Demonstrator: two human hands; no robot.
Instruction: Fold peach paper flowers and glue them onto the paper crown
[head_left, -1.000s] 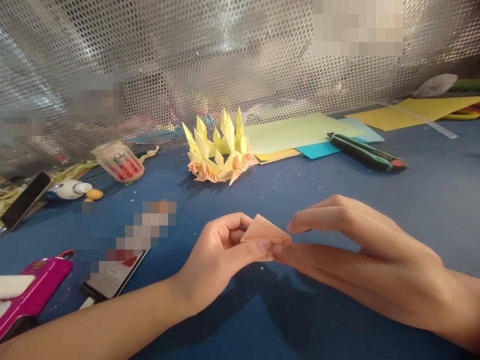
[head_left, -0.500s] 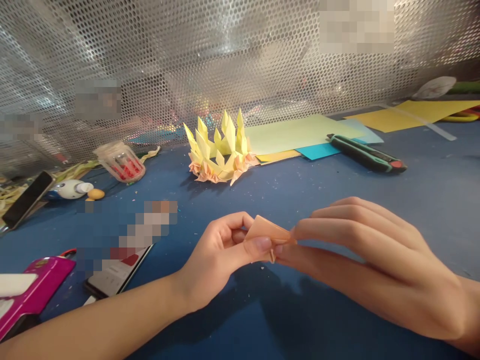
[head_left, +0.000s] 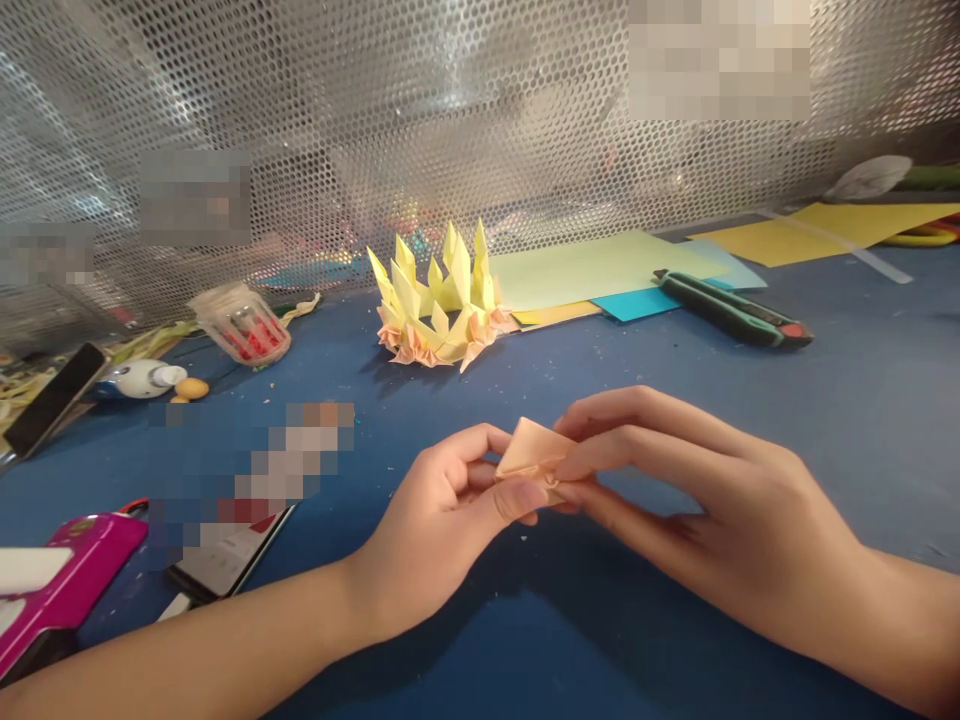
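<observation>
A small piece of folded peach paper point(head_left: 532, 447) is held between my two hands above the blue table. My left hand point(head_left: 442, 530) pinches its left side, thumb in front and fingers curled behind. Across from it, my right hand point(head_left: 705, 510) grips the right edge between thumb and fingertips, which hide part of the folds. Beyond the hands stands a paper crown point(head_left: 442, 300) with pointed yellow spikes and peach folded pieces around its base.
Coloured paper sheets point(head_left: 600, 265) lie behind, with a green utility knife point(head_left: 735, 310) on them. Leftward are a jar with red bits point(head_left: 251, 325), a white bottle point(head_left: 139, 378), a phone point(head_left: 232, 555) and a magenta tool point(head_left: 90, 560). A perforated metal screen point(head_left: 450, 130) rises at the back.
The peach paper has turned so that more of its folded face shows. My right hand has shifted left and its fingers have bent closer over the paper; my left hand stays nearly still.
</observation>
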